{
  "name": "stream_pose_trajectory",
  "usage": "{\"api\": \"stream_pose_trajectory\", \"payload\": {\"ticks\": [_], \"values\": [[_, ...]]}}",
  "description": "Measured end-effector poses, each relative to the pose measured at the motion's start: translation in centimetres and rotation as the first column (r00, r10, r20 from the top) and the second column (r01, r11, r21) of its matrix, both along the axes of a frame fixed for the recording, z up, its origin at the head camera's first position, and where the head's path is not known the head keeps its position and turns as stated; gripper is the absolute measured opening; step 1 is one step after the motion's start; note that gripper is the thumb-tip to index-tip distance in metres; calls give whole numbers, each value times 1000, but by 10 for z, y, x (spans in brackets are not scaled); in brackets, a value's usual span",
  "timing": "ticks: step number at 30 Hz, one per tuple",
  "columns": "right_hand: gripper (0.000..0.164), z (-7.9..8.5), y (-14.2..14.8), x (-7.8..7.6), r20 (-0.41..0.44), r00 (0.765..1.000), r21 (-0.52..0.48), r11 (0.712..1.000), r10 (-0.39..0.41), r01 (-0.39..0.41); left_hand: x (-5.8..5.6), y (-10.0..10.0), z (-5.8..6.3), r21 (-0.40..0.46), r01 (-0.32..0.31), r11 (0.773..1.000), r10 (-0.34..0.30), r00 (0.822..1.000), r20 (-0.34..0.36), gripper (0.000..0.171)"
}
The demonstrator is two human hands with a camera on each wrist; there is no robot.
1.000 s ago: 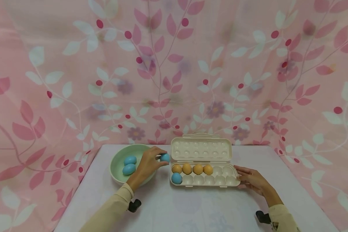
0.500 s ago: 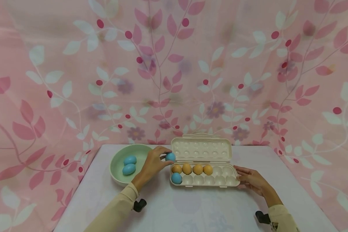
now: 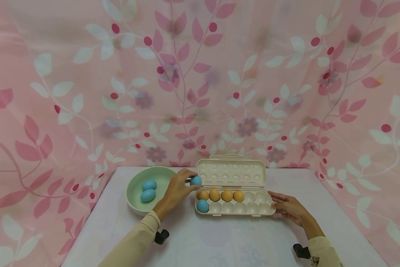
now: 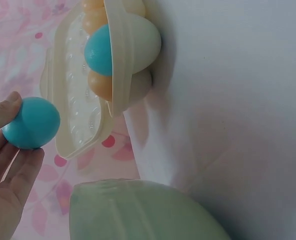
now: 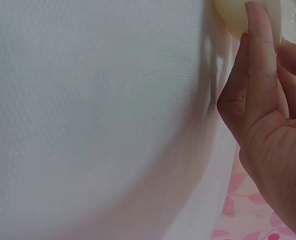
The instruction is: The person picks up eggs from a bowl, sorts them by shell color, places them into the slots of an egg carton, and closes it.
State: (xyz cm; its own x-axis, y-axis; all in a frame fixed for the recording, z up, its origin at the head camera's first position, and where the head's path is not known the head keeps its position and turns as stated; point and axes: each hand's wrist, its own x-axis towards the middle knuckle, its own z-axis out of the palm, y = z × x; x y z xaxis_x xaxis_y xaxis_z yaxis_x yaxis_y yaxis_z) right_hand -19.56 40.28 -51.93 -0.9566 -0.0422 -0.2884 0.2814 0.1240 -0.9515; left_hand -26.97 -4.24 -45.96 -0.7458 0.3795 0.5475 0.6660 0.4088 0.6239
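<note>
A pink backdrop (image 3: 200, 74) printed with leaves hangs behind a white-covered worktop (image 3: 236, 237), perhaps to keep the surroundings plain. On the worktop lies the egg carton (image 3: 227, 208), its lid (image 3: 231, 172) folded back away from the person, which leaves the cups uncovered and reachable from above. Just to its left stands a pale green bowl (image 3: 133, 202), presumably placed there so that the left hand has only a short way to travel between the two. The right hand (image 3: 291, 209) grips the carton's far right end, fingers clamped on its edge, probably to stop it sliding. The left hand (image 3: 177, 188) is raised between bowl and carton, thumb and fingers clamped on a blue egg (image 3: 195, 181) by its sides; the fingertip hold seems meant to leave much of the shell free. That egg is in the air near the carton's left end. Two more blue eggs (image 3: 148, 195) lie side by side in the bowl. Four yellow-orange eggs (image 3: 227, 195) fill the back row from the left, and one seated blue egg (image 3: 202, 205) takes the front row's leftmost cup, so colours appear sorted by row.
</note>
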Motion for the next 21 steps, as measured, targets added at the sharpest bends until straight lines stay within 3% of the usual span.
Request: {"api": "stream_pose_trajectory", "payload": {"ticks": [11,21], "values": [[66,1,-1,0,2,1000,-19,1000,6,-6,-3,1,-3,-11,-41,999,41,998,-46,42],[66,2,0,1,5,1000,-21,1000,17,-16,1,5,-3,48,33,998,-32,999,-25,42]]}}
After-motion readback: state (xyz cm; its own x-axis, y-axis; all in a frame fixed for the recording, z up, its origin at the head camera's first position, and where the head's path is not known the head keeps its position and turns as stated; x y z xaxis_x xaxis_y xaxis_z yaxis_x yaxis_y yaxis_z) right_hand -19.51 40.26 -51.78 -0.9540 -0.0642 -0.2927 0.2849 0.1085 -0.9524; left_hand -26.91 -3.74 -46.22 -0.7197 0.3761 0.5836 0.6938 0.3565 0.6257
